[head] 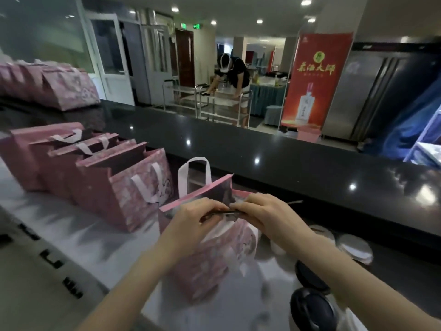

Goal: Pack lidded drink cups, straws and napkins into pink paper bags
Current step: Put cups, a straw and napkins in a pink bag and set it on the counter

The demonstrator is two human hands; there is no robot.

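A pink paper bag [210, 259] with a white handle stands on the steel counter right in front of me. Over its open top, my left hand [193, 223] and my right hand [269, 216] pinch a thin dark straw [229, 212] between them, one hand at each end of it. The straw's far tip pokes out past my right hand. What sits inside the bag is hidden. Two cups with black lids [312, 306] stand at the lower right, beside my right forearm.
A row of several open pink bags [114, 182] stands to the left, and more bags [55, 87] sit on the black ledge [286, 168] behind. Pale round lids [355, 247] lie right of the bag. A person bends over a trolley [214, 101] far behind.
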